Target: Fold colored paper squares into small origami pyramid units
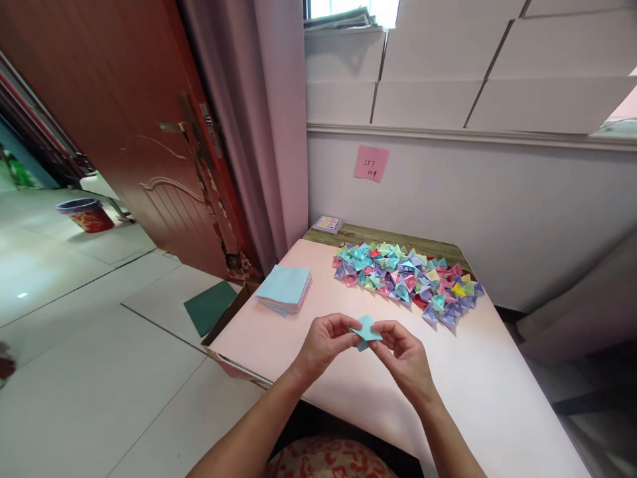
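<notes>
A small folded piece of light blue paper (367,330) is held up over the near part of the table. My left hand (331,340) pinches its left corner between thumb and fingertips. On the opposite side, my right hand (401,345) grips the right corner in the same way. To the left lies a stack of square paper sheets (286,287), light blue on top with pink and other colours below. Beyond my hands spreads a pile of folded paper pieces (398,272) in blue, purple, pink, green, red and yellow.
A pale pink sheet covers the table (478,405). At the back left corner sits a small printed pack (328,224). A pink note (371,164) is stuck to the wall. Left of the table are a dark green board (209,307), a curtain and a red-brown door (144,133).
</notes>
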The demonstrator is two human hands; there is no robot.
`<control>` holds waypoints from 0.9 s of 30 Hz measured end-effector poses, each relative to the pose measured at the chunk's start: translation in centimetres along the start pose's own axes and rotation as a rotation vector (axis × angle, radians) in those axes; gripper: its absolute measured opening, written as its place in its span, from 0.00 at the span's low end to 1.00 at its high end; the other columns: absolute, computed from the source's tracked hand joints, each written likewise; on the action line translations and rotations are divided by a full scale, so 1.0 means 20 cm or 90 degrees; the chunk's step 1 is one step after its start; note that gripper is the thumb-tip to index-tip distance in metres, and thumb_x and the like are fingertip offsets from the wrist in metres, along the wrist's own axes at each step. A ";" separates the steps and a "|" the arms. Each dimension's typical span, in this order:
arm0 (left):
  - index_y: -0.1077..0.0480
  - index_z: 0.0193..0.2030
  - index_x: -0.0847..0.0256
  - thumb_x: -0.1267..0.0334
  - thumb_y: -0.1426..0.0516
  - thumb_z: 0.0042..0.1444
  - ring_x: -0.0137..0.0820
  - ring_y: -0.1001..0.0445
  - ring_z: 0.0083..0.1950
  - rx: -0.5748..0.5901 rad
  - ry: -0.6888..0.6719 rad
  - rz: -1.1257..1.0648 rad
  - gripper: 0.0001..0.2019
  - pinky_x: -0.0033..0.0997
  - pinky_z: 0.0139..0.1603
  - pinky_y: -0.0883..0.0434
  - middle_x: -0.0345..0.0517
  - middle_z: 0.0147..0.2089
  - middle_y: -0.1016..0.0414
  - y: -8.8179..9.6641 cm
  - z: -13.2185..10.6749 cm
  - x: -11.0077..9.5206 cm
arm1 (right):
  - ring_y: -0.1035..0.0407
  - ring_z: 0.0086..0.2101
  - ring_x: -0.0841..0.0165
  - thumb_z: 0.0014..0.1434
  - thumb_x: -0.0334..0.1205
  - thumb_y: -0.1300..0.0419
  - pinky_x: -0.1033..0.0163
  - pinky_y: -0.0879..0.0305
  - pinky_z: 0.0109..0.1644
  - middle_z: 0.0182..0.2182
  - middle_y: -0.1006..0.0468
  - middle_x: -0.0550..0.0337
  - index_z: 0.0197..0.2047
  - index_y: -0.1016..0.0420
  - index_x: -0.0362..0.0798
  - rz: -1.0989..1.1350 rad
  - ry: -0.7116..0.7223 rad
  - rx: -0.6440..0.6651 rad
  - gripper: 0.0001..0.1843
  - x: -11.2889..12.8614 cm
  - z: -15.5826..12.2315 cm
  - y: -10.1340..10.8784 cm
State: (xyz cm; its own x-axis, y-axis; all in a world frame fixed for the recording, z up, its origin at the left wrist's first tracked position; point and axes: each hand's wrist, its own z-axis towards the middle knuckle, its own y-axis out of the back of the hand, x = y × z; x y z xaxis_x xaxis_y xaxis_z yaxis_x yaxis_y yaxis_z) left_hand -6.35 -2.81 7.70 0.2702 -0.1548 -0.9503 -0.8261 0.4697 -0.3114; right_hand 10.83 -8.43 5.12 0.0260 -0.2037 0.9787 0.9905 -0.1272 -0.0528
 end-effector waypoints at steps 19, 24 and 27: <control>0.23 0.41 0.64 0.59 0.37 0.55 0.31 0.23 0.33 -0.094 -0.090 0.120 0.11 0.27 0.33 0.26 0.47 0.35 0.19 -0.07 -0.03 0.10 | 0.23 0.31 0.65 0.54 0.47 0.31 0.62 0.25 0.36 0.32 0.19 0.57 0.45 0.27 0.48 0.068 -0.051 -0.184 0.18 -0.03 -0.03 -0.12; 0.22 0.47 0.60 0.61 0.40 0.59 0.36 0.21 0.42 -0.130 -0.222 0.334 0.12 0.32 0.43 0.23 0.49 0.44 0.19 -0.04 -0.06 0.13 | 0.22 0.34 0.63 0.51 0.48 0.30 0.61 0.24 0.37 0.35 0.17 0.55 0.43 0.23 0.48 0.087 -0.063 -0.202 0.18 -0.05 -0.04 -0.13; 0.24 0.52 0.59 0.65 0.42 0.61 0.35 0.21 0.44 -0.125 -0.332 0.464 0.13 0.32 0.46 0.24 0.49 0.46 0.19 -0.02 -0.07 0.14 | 0.22 0.36 0.62 0.50 0.49 0.30 0.60 0.23 0.39 0.36 0.17 0.54 0.43 0.23 0.48 0.079 -0.050 -0.218 0.20 -0.06 -0.05 -0.14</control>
State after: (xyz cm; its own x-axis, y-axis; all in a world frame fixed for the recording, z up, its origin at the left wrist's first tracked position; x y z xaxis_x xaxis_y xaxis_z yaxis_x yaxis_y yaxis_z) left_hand -5.84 -4.64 5.11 -0.2017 0.5556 -0.8066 -0.9360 0.1333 0.3258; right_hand 7.85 -8.76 3.88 0.1670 -0.1653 0.9720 0.8767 -0.4261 -0.2231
